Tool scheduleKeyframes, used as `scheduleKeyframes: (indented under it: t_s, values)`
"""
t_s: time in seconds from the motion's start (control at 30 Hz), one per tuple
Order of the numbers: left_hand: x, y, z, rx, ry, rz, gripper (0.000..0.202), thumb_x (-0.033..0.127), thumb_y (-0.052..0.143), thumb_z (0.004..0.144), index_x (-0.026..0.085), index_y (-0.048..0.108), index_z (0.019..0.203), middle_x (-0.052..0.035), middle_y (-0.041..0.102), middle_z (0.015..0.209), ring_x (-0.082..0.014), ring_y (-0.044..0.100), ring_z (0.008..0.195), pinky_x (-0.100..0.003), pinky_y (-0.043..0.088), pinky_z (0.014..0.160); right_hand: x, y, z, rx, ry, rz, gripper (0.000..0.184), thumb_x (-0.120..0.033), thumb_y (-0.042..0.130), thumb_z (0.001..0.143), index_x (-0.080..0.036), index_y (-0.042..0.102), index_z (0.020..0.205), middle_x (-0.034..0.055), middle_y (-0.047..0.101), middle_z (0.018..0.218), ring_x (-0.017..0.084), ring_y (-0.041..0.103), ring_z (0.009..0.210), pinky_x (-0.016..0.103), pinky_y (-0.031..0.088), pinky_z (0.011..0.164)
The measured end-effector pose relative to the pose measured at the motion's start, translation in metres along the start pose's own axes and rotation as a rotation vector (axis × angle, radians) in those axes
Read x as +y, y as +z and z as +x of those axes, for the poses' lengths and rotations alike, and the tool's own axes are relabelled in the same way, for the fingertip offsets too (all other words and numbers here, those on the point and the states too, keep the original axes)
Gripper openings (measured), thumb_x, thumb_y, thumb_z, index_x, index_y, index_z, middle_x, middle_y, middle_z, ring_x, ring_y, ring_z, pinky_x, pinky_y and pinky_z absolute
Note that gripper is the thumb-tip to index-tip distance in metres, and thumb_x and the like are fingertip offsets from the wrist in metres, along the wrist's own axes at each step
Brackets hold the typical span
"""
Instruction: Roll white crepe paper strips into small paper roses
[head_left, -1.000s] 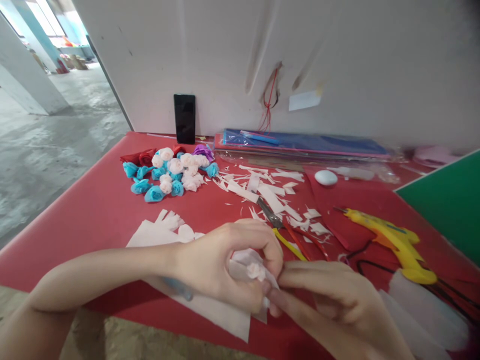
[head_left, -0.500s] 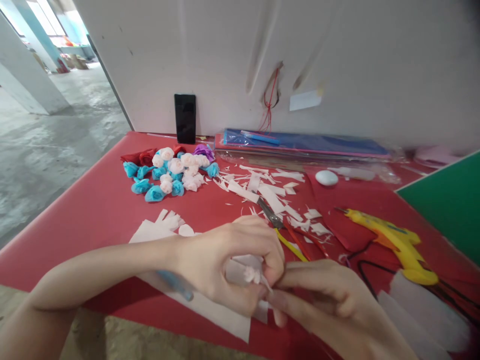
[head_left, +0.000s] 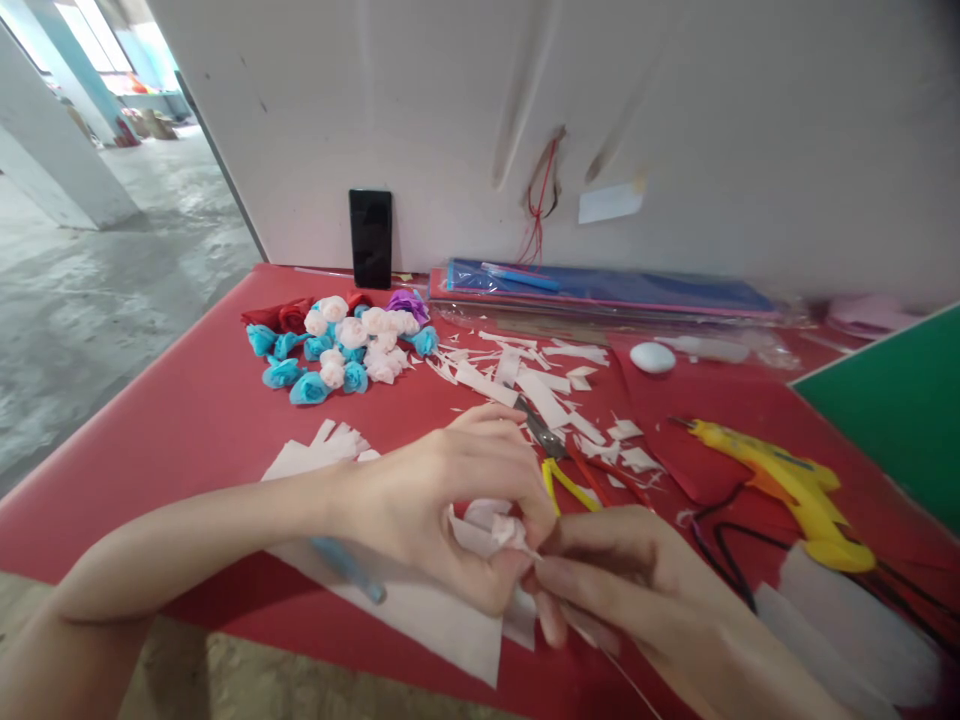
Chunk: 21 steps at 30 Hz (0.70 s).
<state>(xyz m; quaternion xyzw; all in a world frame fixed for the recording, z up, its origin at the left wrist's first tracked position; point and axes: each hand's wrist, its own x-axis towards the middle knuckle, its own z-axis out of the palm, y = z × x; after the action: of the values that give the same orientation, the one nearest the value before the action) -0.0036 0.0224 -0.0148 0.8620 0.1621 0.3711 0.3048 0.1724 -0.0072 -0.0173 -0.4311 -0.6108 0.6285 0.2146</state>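
My left hand [head_left: 457, 480] is closed, thumb and fingers pinching a small pale pink paper flower [head_left: 508, 532]. At the base of that flower, my right hand [head_left: 652, 590] has its thumb and fingers pressed together on a thin strip or stem end, mostly covered by the fingertips. A fine pale strand [head_left: 634, 682] trails below the right hand. Under the left hand and forearm lie white paper sheets [head_left: 442, 620] and a blue pen [head_left: 349, 570]. Scissors [head_left: 551, 442] with red and yellow handles rest just beyond the hands.
Blue, white, red and purple paper flowers [head_left: 309, 387] lie at the left. White paper scraps [head_left: 544, 400] spread across the middle. A yellow glue gun [head_left: 795, 490] with a black cord is at the right. A phone [head_left: 371, 240] leans on the wall near plastic-wrapped sheets [head_left: 622, 285].
Both hands have shifted slightly, the fingers turning the paper flower between them. More of the scissors' yellow handle shows, and a pale strand appears below the right hand.
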Motion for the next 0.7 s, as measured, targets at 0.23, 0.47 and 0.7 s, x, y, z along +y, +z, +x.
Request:
scheduleKeyframes:
  t_s: [0.23,0.47,0.7]
  values:
    - [-0.001,0.002,0.002,0.030,-0.057,-0.033,0.012,0.007,0.045,0.060,0.018,0.043,0.063,0.0017,0.053,0.058,-0.0110,0.047,0.058,-0.028,0.041,0.073,0.001,0.003,0.000,0.320,-0.529,-0.591,0.006,-0.016,0.058,0.072,-0.018,0.063,0.072,0.0024,0.069,0.063,0.013,0.062,0.051,0.019,0.050,0.049]
    - [0.004,0.004,0.002,0.025,-0.236,-0.034,0.008,0.007,0.044,0.061,0.016,0.043,0.061,0.0024,0.048,0.059,-0.0091,0.043,0.059,-0.027,0.040,0.074,0.006,0.007,0.001,0.545,-0.815,-0.961,0.037,-0.020,0.036,0.089,-0.014,0.063,0.064,0.0053,0.067,0.051,0.013,0.061,0.040,0.020,0.050,0.044]
    - [0.005,0.002,0.001,0.002,-0.329,-0.062,0.004,0.010,0.047,0.064,0.013,0.045,0.065,-0.0011,0.049,0.065,-0.0111,0.044,0.064,-0.024,0.039,0.068,0.012,0.004,-0.001,0.523,-0.940,-1.230,0.046,-0.018,0.027,0.093,-0.015,0.066,0.068,0.0059,0.070,0.056,0.015,0.066,0.049,0.023,0.052,0.051]
